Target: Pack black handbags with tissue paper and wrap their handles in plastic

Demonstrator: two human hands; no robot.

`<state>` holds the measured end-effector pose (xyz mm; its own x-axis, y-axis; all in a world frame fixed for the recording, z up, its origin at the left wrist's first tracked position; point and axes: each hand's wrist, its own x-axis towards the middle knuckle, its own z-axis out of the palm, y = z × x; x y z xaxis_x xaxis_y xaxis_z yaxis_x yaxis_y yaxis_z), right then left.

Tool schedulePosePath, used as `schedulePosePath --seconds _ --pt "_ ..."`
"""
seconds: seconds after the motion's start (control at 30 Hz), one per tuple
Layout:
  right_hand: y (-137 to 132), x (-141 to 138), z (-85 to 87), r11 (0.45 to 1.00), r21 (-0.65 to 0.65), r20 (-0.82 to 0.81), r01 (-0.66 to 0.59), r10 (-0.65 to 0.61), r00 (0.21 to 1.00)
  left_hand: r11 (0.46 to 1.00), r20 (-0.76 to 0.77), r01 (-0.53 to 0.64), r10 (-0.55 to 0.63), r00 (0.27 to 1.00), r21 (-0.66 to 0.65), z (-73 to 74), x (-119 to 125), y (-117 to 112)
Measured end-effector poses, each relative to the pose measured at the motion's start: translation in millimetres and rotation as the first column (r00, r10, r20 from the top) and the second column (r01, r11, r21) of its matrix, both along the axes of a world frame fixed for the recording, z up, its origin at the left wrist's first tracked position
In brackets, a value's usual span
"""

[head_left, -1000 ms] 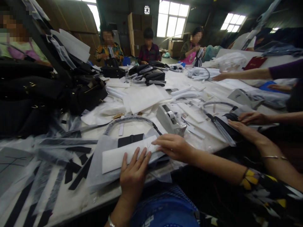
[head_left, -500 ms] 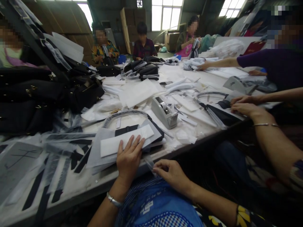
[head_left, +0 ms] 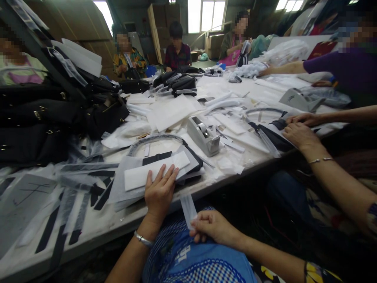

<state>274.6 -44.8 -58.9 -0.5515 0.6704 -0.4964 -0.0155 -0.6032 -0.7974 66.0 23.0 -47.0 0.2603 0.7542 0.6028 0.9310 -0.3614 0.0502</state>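
My left hand (head_left: 159,190) lies flat, fingers stretched out, on a white foam-wrapped piece (head_left: 156,171) over grey plastic sheet at the table's front edge. A black strap (head_left: 156,158) shows just behind it. Below the table edge, over my blue apron (head_left: 194,261), my right hand (head_left: 212,230) pinches the end of a clear strip of tape or film (head_left: 188,208) that runs up to the table edge.
A grey tape dispenser (head_left: 203,135) stands right of the wrapped piece. Black handbags (head_left: 50,118) pile at the left; black straps in plastic (head_left: 67,212) lie front left. A co-worker's hands (head_left: 299,131) rest on a black item at the right. Several people sit round the far side.
My right hand left the wrapped piece, dropped below the table edge and drew a clear strip down toward my lap. My left hand stayed pressed on the white piece.
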Motion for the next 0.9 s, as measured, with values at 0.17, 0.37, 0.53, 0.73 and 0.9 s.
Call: schedulePosePath --seconds 0.17,0.37,0.53,0.73,0.9 --pt "7 22 -4.0 0.885 0.448 0.187 -0.129 0.048 0.981 1.000 -0.002 -0.002 0.002 1.000 -0.011 -0.1 0 -1" --pt "31 40 -36.1 -0.070 0.912 0.342 -0.404 -0.413 0.844 1.000 0.021 -0.002 0.002 1.000 -0.008 -0.4 0 -1" --pt "63 16 -43.9 -0.407 0.795 0.284 -0.451 -0.407 0.868 1.000 0.002 0.001 -0.001 1.000 -0.024 1.8 0 -1" --pt "82 13 -46.8 -0.432 0.799 0.333 -0.419 -0.263 0.906 1.000 -0.004 -0.001 0.001 1.000 -0.018 3.5 1 -1" --pt "75 10 -35.0 -0.412 0.872 0.267 -0.265 -0.054 0.962 1.000 -0.004 -0.003 0.003 1.000 -0.018 3.8 2 -1"
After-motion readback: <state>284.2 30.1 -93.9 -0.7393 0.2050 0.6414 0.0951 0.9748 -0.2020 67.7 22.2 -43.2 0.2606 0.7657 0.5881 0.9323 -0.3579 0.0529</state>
